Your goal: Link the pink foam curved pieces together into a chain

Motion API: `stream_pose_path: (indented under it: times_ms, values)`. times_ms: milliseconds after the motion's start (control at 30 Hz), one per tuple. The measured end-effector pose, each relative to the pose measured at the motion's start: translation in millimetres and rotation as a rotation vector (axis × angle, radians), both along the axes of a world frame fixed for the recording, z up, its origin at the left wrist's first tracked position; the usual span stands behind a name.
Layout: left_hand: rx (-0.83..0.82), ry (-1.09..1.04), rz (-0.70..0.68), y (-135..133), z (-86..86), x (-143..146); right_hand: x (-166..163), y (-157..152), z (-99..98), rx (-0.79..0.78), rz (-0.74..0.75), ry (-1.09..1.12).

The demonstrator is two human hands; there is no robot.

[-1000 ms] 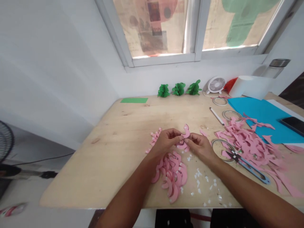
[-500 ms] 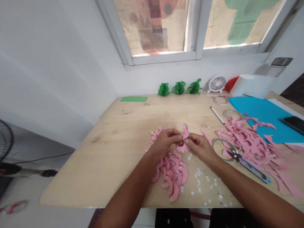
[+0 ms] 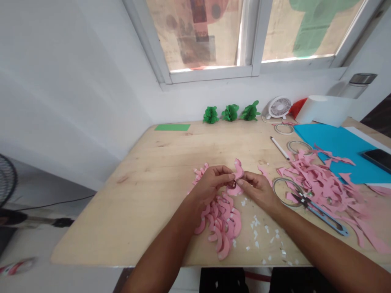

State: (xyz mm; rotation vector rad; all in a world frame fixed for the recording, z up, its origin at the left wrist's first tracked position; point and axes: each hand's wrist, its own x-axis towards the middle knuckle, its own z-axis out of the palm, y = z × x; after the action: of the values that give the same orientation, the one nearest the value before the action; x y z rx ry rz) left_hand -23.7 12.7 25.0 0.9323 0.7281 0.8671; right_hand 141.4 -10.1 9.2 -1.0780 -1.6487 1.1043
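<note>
Between my two hands is a curved pink paper piece point(image 3: 238, 167), standing up from the fingertips, with more pink paper just below it. My left hand point(image 3: 218, 180) pinches it from the left side. From the right, my right hand point(image 3: 253, 186) grips the same piece with thumb and forefinger. Under my left wrist lies a heap of curved pink paper pieces point(image 3: 224, 224), some with small white patches at their ends. Tiny white scraps point(image 3: 255, 223) are strewn to the right of the heap. My fingers partly hide where the held paper meets.
Thread snips point(image 3: 320, 213) rest beside a tape ring point(image 3: 282, 191) and a pile of pink offcuts point(image 3: 324, 183). Farther back are a white pen point(image 3: 279, 148), blue sheets point(image 3: 336, 142), a phone point(image 3: 378, 158), a small fan point(image 3: 279, 107), green paper figures point(image 3: 230, 113) and a green strip point(image 3: 172, 127).
</note>
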Motion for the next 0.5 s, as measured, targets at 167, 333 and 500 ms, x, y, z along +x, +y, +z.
stream_pose_path:
  times_ms: [167, 333, 500]
  values:
    - [-0.008, -0.016, -0.007, -0.4, -0.2, -0.7, 0.5, 0.6, -1.2, -0.001, -0.003, -0.004]
    - [-0.013, -0.021, -0.007, -0.5, -0.1, -0.6, 0.2, -0.5, 1.0, 0.002, -0.008, 0.006]
    - [-0.025, -0.015, -0.009, -0.2, 0.1, -0.1, -0.2, -1.9, 4.2, -0.002, -0.013, 0.009]
